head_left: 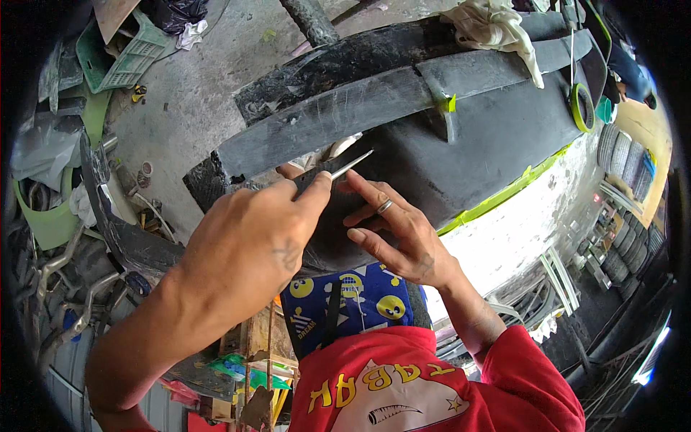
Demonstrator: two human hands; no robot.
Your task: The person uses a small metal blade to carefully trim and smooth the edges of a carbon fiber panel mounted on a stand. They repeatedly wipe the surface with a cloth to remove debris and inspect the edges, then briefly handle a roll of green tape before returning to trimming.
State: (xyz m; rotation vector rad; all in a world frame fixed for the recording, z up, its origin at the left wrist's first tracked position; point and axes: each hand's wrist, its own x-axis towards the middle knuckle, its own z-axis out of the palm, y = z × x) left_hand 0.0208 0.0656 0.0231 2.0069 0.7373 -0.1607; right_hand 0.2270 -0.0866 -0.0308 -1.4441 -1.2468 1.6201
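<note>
A slender, pointed, pale tool [353, 165] is pinched in my left hand [252, 227], its tip directed up and to the right. Whether it is a blade or a file I cannot make out. Close beside it, my right hand [403, 227] has its fingers apart, the index fingertip near the tool's shaft and a ring on one finger. Under both hands lies a big dark grey car bumper [475, 158], dull and scuffed, with a long raised strip [324, 115] along its far side. My left palm and fingertips are partly hidden.
Yellow-green masking tape [504, 189] edges the bumper, and a tape roll [581, 108] hangs at its right end. A whitish cloth [497, 32] drapes over the top. A green crate [119, 54], metal pipes [79, 302] and stacked tyres [625, 162] stand around. Another person [633, 75] is far right.
</note>
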